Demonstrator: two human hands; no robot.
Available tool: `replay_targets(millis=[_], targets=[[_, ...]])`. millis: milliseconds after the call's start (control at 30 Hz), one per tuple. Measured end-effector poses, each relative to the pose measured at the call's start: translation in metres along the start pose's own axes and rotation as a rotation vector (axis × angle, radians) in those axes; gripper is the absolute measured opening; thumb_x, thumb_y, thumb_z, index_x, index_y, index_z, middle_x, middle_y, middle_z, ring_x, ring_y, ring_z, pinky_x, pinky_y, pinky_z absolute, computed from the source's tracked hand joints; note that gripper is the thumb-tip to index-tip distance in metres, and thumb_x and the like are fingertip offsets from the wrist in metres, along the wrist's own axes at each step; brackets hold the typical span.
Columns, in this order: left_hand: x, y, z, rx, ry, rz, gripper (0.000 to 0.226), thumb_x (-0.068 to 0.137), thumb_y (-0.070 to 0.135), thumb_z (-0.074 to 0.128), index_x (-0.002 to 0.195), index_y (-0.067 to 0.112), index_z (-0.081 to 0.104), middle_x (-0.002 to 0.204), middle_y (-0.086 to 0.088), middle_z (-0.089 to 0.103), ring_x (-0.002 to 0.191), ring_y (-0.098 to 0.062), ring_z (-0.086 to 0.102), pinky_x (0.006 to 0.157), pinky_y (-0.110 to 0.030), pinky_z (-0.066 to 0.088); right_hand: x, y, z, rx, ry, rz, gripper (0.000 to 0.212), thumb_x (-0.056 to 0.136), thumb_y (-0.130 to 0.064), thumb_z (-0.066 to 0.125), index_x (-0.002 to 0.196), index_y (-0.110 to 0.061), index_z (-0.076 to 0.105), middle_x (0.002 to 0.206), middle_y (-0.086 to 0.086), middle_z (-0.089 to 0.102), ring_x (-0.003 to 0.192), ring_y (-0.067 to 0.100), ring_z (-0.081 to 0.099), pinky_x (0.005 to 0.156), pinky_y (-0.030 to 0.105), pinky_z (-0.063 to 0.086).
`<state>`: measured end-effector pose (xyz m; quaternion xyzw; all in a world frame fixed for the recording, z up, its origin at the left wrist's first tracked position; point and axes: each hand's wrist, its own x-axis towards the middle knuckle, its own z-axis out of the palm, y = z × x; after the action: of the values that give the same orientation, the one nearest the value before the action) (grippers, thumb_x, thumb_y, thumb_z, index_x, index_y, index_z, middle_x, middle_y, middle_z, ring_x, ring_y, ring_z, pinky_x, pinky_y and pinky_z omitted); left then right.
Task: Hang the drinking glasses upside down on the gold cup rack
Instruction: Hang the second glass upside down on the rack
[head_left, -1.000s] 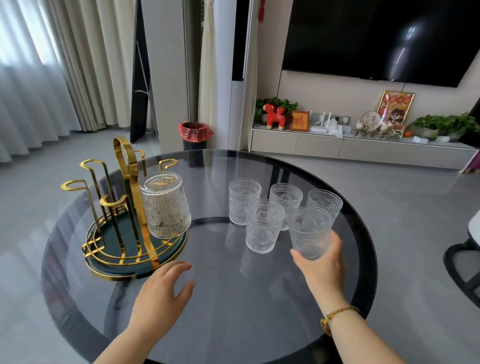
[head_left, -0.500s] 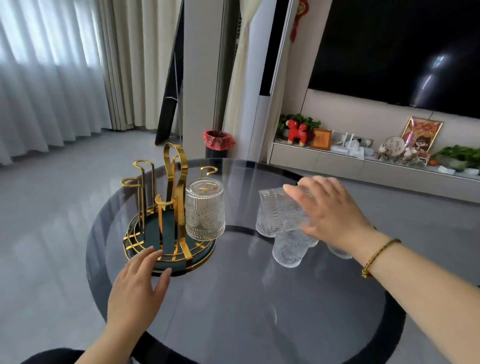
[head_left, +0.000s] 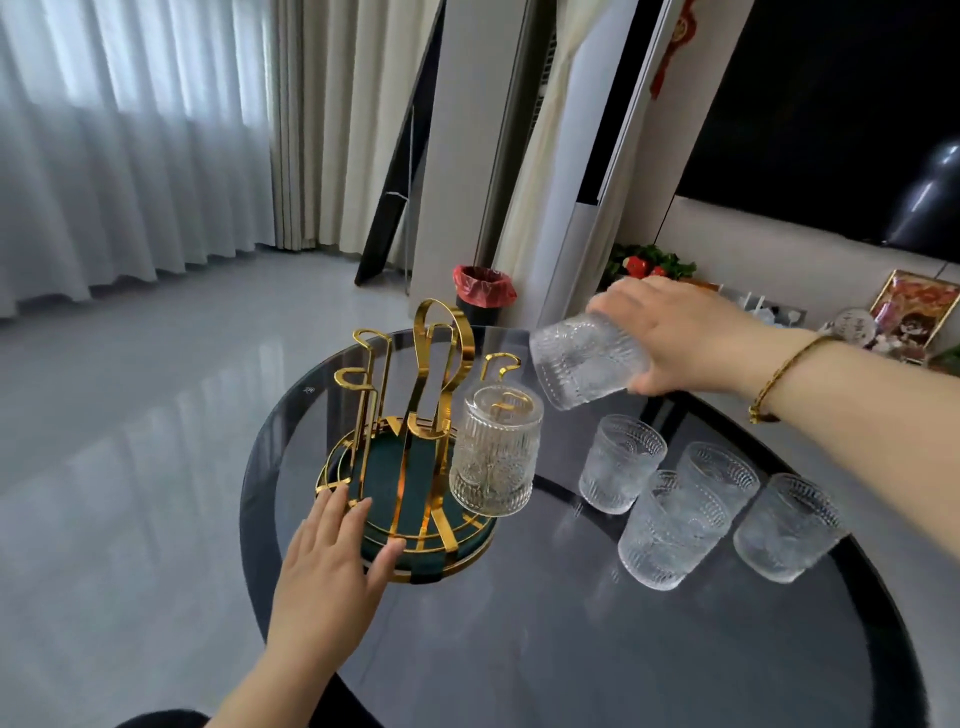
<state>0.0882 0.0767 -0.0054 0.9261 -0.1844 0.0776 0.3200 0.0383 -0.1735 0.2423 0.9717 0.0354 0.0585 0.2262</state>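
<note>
The gold cup rack (head_left: 415, 395) with its dark green base stands on the left part of the round glass table (head_left: 571, 649). One ribbed drinking glass (head_left: 496, 452) hangs upside down on a peg on the rack's right side. My left hand (head_left: 332, 566) lies flat on the rack's near rim, fingers spread. My right hand (head_left: 680, 332) holds another glass (head_left: 587, 364) tilted mouth-down in the air, just right of and above a free peg (head_left: 498, 364). Several more glasses (head_left: 670, 525) stand upright on the table to the right.
A bin with a red liner (head_left: 483, 291) stands on the floor behind the table. A low cabinet with ornaments (head_left: 883, 317) runs along the right wall under a dark screen. Curtains hang at the left.
My right hand has lifted the glass off the table, turned it mouth-down and carried it left towards the rack. My left hand has come to rest on the rack's base.
</note>
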Motion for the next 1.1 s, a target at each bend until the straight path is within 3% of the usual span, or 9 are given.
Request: replay_targets(millis=[267, 300, 367, 400, 467, 533, 667, 1000, 1100], targets=[[0.001, 0.003, -0.002, -0.084, 0.065, -0.048, 0.077, 0.079, 0.055, 0.043, 0.139, 0.013, 0.019, 0.150, -0.008, 0.026, 0.140, -0.021, 0.016, 0.114, -0.037, 0.017, 0.050, -0.008, -0.019, 0.232, -0.044, 0.057, 0.080, 0.059, -0.024, 0.078, 0.124, -0.013, 0.033, 0.126, 0.010, 0.044, 0.112, 0.027, 0.038, 0.084, 0.029, 0.033], [0.001, 0.003, -0.002, -0.060, 0.049, -0.056, 0.081, 0.077, 0.061, 0.035, 0.140, 0.015, 0.014, 0.152, -0.007, 0.022, 0.141, -0.020, 0.013, 0.115, -0.037, 0.014, 0.054, -0.009, -0.019, 0.259, -0.067, 0.076, 0.080, 0.059, -0.025, 0.078, 0.123, -0.013, 0.032, 0.125, 0.009, 0.044, 0.109, 0.025, 0.039, 0.081, 0.028, 0.032], [0.003, 0.004, -0.004, 0.020, 0.017, -0.041, 0.097, 0.065, 0.078, -0.001, 0.142, 0.020, 0.004, 0.155, -0.002, 0.009, 0.142, -0.017, 0.002, 0.113, -0.032, 0.004, 0.061, -0.010, -0.020, 0.307, -0.108, 0.112, 0.079, 0.060, -0.028, 0.078, 0.122, -0.013, 0.031, 0.111, 0.007, 0.045, 0.097, 0.021, 0.040, 0.076, 0.028, 0.034], [0.004, 0.005, -0.004, 0.051, -0.005, -0.040, 0.111, 0.051, 0.082, -0.020, 0.142, 0.021, 0.001, 0.155, 0.000, 0.005, 0.142, -0.016, -0.001, 0.110, -0.030, -0.001, 0.065, -0.010, -0.019, 0.334, -0.122, 0.130, 0.079, 0.060, -0.029, 0.078, 0.121, -0.014, 0.030, 0.105, 0.005, 0.044, 0.091, 0.021, 0.042, 0.073, 0.029, 0.036], [0.006, 0.005, -0.004, 0.088, -0.037, -0.065, 0.128, 0.033, 0.080, -0.036, 0.141, 0.022, -0.002, 0.155, 0.001, 0.001, 0.141, -0.015, -0.004, 0.105, -0.028, -0.005, 0.071, -0.010, -0.017, 0.402, -0.150, 0.161, 0.078, 0.060, -0.032, 0.077, 0.120, -0.016, 0.030, 0.103, 0.005, 0.045, 0.087, 0.023, 0.048, 0.070, 0.032, 0.042], [0.007, 0.004, -0.003, 0.105, -0.052, -0.074, 0.130, 0.030, 0.079, -0.038, 0.141, 0.023, -0.003, 0.155, 0.001, 0.000, 0.141, -0.015, -0.005, 0.104, -0.028, -0.006, 0.076, -0.010, -0.013, 0.473, -0.167, 0.185, 0.078, 0.060, -0.038, 0.076, 0.121, -0.019, 0.031, 0.111, 0.007, 0.048, 0.092, 0.024, 0.051, 0.077, 0.035, 0.046], [0.007, 0.005, -0.004, 0.117, -0.076, -0.077, 0.129, 0.030, 0.079, -0.037, 0.141, 0.023, -0.003, 0.155, 0.001, 0.000, 0.141, -0.015, -0.005, 0.104, -0.028, -0.006, 0.087, -0.015, -0.006, 0.560, -0.174, 0.191, 0.080, 0.062, -0.048, 0.071, 0.126, -0.019, 0.033, 0.128, 0.006, 0.045, 0.105, 0.019, 0.044, 0.088, 0.030, 0.039], [0.010, 0.006, -0.003, 0.128, -0.113, -0.078, 0.116, 0.040, 0.080, -0.030, 0.140, 0.025, -0.007, 0.146, 0.009, -0.016, 0.140, -0.014, -0.006, 0.109, -0.030, -0.005, 0.100, -0.035, 0.018, 0.625, -0.221, 0.179, 0.078, 0.067, -0.043, 0.070, 0.129, -0.014, 0.032, 0.134, 0.007, 0.043, 0.116, 0.021, 0.043, 0.084, 0.025, 0.035], [0.012, 0.008, -0.004, 0.166, -0.123, -0.094, 0.126, 0.029, 0.077, -0.039, 0.140, 0.025, -0.009, 0.154, 0.003, -0.007, 0.140, -0.013, -0.008, 0.104, -0.029, -0.008, 0.104, -0.040, 0.025, 0.632, -0.225, 0.172, 0.080, 0.066, -0.041, 0.071, 0.129, -0.014, 0.031, 0.134, 0.008, 0.043, 0.117, 0.022, 0.043, 0.083, 0.025, 0.036]])
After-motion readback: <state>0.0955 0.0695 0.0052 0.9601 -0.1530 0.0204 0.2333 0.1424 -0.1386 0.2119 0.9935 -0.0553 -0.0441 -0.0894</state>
